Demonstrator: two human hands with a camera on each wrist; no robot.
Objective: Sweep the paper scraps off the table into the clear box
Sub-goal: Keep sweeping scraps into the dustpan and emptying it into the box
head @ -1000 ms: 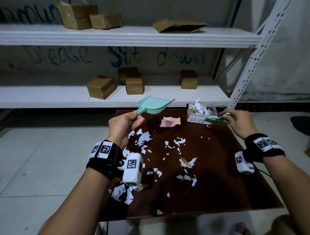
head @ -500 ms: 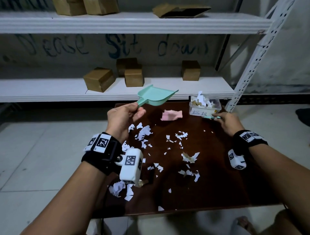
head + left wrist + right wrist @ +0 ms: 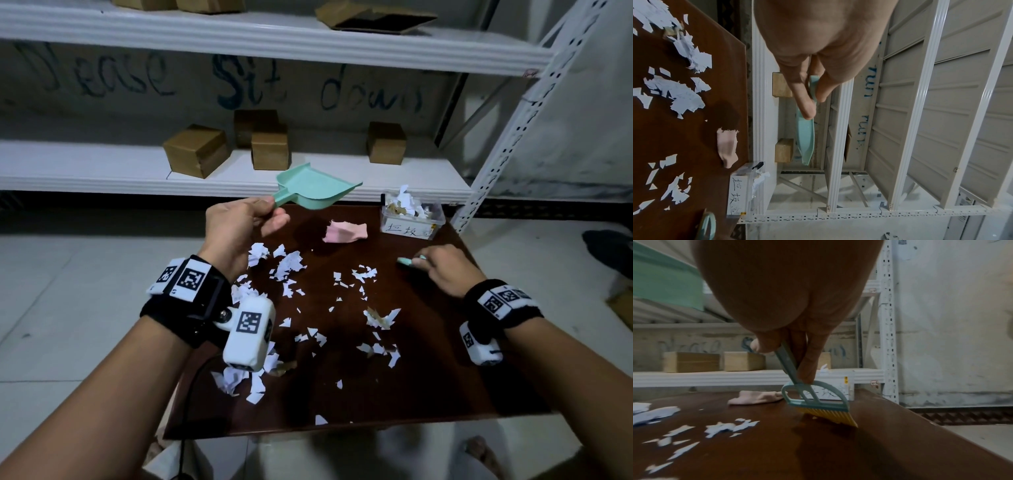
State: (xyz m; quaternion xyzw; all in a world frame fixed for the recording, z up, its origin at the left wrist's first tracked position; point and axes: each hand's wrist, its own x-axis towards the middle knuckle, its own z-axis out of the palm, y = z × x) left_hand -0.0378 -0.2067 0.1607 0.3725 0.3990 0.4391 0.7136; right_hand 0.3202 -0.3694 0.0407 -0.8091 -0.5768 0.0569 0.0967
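Note:
White paper scraps (image 3: pixel 287 265) (image 3: pixel 729 427) lie scattered over the dark brown table (image 3: pixel 428 377). The clear box (image 3: pixel 412 219) (image 3: pixel 740 194), labelled and holding scraps, stands at the table's far right corner. My left hand (image 3: pixel 239 229) grips the handle of a mint green dustpan (image 3: pixel 317 188) (image 3: pixel 805 133), held in the air above the table's far edge. My right hand (image 3: pixel 442 267) pinches the handle of a small green brush (image 3: pixel 813 400) with yellow bristles. Its bristles touch the table in front of the box.
A pink crumpled cloth (image 3: pixel 346 232) (image 3: pixel 756 396) lies left of the box. White metal shelving (image 3: pixel 239 171) with several cardboard boxes (image 3: pixel 197 150) stands right behind the table. Tiled floor surrounds the table.
My right hand with the brush has drawn back from the box and come down onto the table. The left hand still holds the dustpan up, almost unmoved.

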